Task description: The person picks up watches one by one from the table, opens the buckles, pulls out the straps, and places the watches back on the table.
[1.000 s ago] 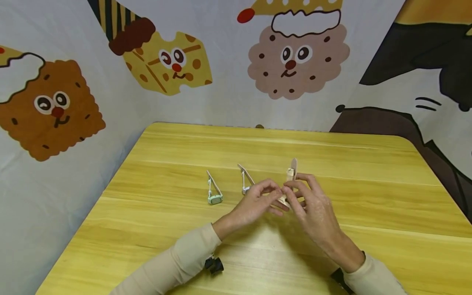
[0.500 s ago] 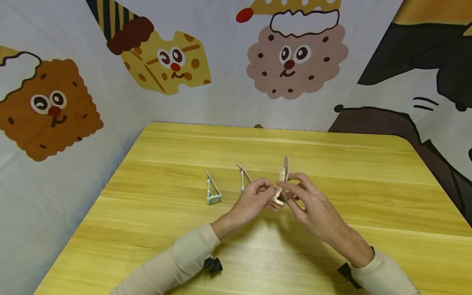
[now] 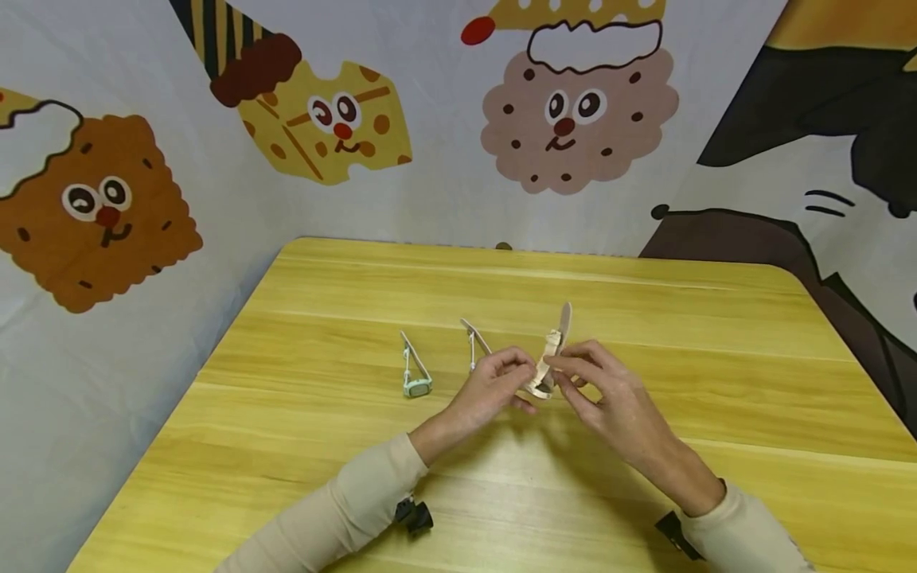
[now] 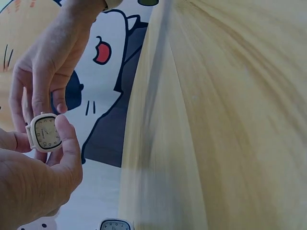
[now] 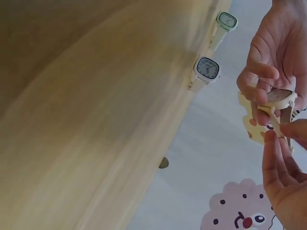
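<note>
A cream wristwatch [image 3: 551,348] is held up over the table between both hands, its long strap pointing upward. My left hand [image 3: 490,388] grips the watch case by its edges. In the left wrist view the pale square dial [image 4: 47,132] shows between thumb and fingers. With thumb and fingertips my right hand [image 3: 622,406] pinches the strap [image 5: 275,122] just beyond the case. The strap's other half stands up behind, partly covered by the right fingers. Closest to the left hand on the table lies a white watch [image 5: 207,68], partly hidden behind that hand in the head view.
A pale green watch [image 3: 417,387] lies on the wooden table [image 3: 301,446], left of the white one. Behind the table and at its left hangs a white cloth [image 3: 437,207] with cartoon biscuits and cheese. Small black devices [image 3: 413,516] are strapped at both wrists.
The cream watch has shifted slightly left and turned, so more of its case shows. My right hand has moved a little left and its fingers have changed their place on the strap.
</note>
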`<state>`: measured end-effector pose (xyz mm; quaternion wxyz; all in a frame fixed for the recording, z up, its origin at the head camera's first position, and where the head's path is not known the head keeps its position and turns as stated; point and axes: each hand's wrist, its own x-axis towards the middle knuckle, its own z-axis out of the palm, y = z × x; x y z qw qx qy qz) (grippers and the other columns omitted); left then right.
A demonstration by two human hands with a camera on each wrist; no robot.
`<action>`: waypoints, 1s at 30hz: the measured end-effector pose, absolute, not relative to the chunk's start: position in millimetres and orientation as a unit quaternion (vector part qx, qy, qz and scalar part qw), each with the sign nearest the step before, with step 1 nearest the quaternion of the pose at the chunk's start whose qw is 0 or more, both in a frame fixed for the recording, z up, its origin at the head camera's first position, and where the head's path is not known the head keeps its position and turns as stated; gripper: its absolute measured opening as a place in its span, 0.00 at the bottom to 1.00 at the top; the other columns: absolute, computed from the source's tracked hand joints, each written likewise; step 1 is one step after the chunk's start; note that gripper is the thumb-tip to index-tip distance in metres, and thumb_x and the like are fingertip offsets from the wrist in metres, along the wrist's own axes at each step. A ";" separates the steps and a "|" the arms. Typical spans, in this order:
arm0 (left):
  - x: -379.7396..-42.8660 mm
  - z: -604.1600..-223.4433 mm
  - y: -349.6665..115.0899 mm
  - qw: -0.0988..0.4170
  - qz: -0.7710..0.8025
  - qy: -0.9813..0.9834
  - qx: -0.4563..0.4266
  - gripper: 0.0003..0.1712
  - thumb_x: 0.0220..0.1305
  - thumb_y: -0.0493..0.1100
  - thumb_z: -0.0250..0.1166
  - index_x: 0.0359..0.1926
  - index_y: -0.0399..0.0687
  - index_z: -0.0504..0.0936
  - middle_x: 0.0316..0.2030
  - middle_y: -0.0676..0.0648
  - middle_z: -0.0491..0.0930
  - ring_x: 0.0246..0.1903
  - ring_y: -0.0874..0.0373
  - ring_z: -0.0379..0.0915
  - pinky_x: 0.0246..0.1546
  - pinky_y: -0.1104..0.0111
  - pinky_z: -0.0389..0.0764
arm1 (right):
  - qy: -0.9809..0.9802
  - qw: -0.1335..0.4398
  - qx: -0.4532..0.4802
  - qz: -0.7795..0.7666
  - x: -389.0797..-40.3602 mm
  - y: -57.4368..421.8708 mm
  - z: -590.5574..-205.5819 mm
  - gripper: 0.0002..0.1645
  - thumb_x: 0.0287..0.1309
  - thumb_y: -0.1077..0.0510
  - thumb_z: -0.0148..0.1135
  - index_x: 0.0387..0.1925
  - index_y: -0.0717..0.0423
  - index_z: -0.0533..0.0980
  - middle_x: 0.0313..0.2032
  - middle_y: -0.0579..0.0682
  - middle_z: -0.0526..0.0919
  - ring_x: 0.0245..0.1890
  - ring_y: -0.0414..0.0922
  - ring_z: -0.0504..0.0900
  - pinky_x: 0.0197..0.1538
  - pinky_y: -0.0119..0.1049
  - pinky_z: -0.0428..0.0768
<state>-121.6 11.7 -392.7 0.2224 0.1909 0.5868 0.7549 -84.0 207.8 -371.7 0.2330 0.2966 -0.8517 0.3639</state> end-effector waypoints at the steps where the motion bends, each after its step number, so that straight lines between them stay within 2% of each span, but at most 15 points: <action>1: -121.5 -392.1 11.8 0.226 0.757 0.584 0.188 0.13 0.75 0.34 0.52 0.47 0.22 0.73 0.38 0.47 0.79 0.37 0.61 0.78 0.34 0.67 0.86 | -0.851 0.233 0.284 0.376 -83.2 207.3 -371.9 0.25 0.47 0.80 0.73 0.47 0.61 0.82 0.45 0.49 0.82 0.36 0.41 0.82 0.36 0.25 0.82; 6: -121.0 -390.3 12.7 0.232 0.767 0.571 0.180 0.12 0.74 0.33 0.53 0.47 0.22 0.72 0.38 0.46 0.80 0.36 0.60 0.78 0.34 0.68 0.86 | -0.858 0.198 0.183 0.436 -78.2 203.1 -371.3 0.18 0.55 0.71 0.75 0.45 0.63 0.77 0.39 0.47 0.85 0.33 0.42 0.84 0.36 0.31 0.84; 10: -121.0 -390.8 13.8 0.227 0.775 0.560 0.185 0.11 0.74 0.33 0.53 0.46 0.23 0.72 0.36 0.47 0.80 0.36 0.60 0.78 0.34 0.68 0.86 | -0.885 0.142 0.108 0.431 -77.6 201.7 -367.1 0.09 0.64 0.57 0.72 0.41 0.57 0.81 0.31 0.42 0.84 0.29 0.40 0.81 0.30 0.31 0.81; 14: -120.9 -391.7 14.7 0.229 0.777 0.554 0.192 0.10 0.75 0.32 0.53 0.46 0.23 0.72 0.36 0.49 0.80 0.36 0.60 0.78 0.34 0.68 0.86 | -0.897 0.078 0.083 0.427 -78.6 203.7 -361.0 0.12 0.67 0.49 0.68 0.36 0.54 0.83 0.28 0.43 0.83 0.28 0.42 0.79 0.24 0.33 0.77; 18: -121.0 -393.1 13.9 0.234 0.767 0.561 0.204 0.10 0.77 0.32 0.53 0.48 0.23 0.71 0.40 0.48 0.80 0.38 0.61 0.77 0.35 0.66 0.86 | -0.895 0.042 0.080 0.437 -80.9 205.5 -358.2 0.14 0.69 0.47 0.66 0.36 0.54 0.84 0.28 0.44 0.82 0.27 0.43 0.78 0.23 0.33 0.75; 22: -120.4 -392.3 12.0 0.237 0.749 0.584 0.204 0.11 0.79 0.35 0.53 0.50 0.27 0.71 0.45 0.41 0.82 0.40 0.60 0.79 0.37 0.63 0.86 | -0.893 0.021 0.078 0.442 -82.1 205.7 -358.7 0.16 0.69 0.45 0.65 0.35 0.53 0.84 0.27 0.46 0.82 0.26 0.44 0.77 0.21 0.33 0.73; 26: -119.4 -391.8 12.1 0.235 0.732 0.610 0.192 0.10 0.79 0.36 0.53 0.50 0.30 0.72 0.47 0.35 0.83 0.37 0.61 0.81 0.36 0.66 0.84 | -0.893 0.012 0.084 0.442 -83.5 205.6 -360.7 0.16 0.69 0.45 0.65 0.34 0.53 0.83 0.26 0.48 0.81 0.24 0.43 0.76 0.20 0.33 0.72; 30: -119.2 -393.2 13.8 0.233 0.733 0.612 0.185 0.08 0.78 0.34 0.53 0.49 0.30 0.71 0.47 0.36 0.82 0.37 0.62 0.79 0.33 0.70 0.82 | -0.891 0.011 0.099 0.443 -86.6 206.8 -364.1 0.15 0.69 0.47 0.66 0.31 0.53 0.82 0.25 0.48 0.80 0.24 0.43 0.75 0.20 0.32 0.71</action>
